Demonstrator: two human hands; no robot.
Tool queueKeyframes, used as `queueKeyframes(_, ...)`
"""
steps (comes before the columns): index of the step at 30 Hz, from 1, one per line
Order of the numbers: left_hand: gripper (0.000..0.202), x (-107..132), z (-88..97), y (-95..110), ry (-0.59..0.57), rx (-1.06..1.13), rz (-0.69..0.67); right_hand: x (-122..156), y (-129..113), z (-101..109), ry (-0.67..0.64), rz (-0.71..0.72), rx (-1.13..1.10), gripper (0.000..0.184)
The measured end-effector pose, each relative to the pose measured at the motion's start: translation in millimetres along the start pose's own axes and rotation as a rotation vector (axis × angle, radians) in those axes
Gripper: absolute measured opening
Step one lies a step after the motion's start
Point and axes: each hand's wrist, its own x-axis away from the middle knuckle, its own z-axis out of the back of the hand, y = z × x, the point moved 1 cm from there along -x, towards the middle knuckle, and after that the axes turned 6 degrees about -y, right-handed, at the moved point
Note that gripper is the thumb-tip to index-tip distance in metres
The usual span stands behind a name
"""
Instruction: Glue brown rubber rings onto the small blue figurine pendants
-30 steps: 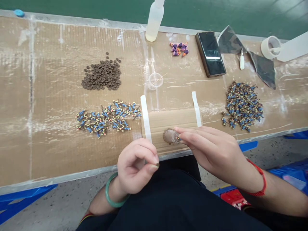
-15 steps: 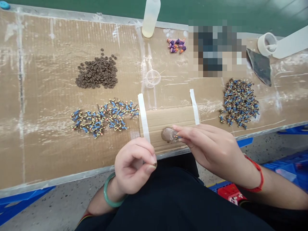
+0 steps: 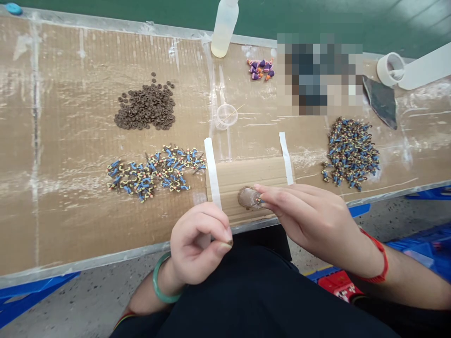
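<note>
The near edge of the cardboard-covered workbench [image 3: 70,117] is a metal strip [image 3: 105,256], and both hands work directly above it. Open cardboard extends left of the hands; the far edge lies well beyond them.

The left hand [image 3: 197,244], wearing a green jade bangle [image 3: 162,281], is curled over the near edge. Its thumb and index finger [image 3: 225,234] are closed narrowly on a small dark piece [image 3: 229,242]. The right hand [image 3: 310,220], wearing a red cord bracelet [image 3: 377,263], reaches forward. Its fingertips [image 3: 268,199] are closed narrowly on a small blue-and-yellow piece [image 3: 260,201], touching the edge of a round brown disc [image 3: 247,197].

The disc lies on a cardboard strip [image 3: 246,176] near the bench edge, between 2 white tape strips [image 3: 211,169]. Piles of blue-and-yellow pieces [image 3: 155,173] lie to the left and right. Nothing stands between the hands.
</note>
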Motion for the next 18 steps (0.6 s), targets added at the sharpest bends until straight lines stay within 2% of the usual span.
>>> queueKeyframes(10, 0.017, -2.8, 0.2, 2.2, -0.009, -0.038, -0.007, -0.5, -0.8, 0.1, 0.009, 0.003, 0.006, 0.025)
queueKeyframes(18, 0.013, -2.2, 1.0, 0.9, -0.008, -0.003, -0.005, -0.8, -1.2, 0.3, 0.011, -0.002, 0.006, 0.026)
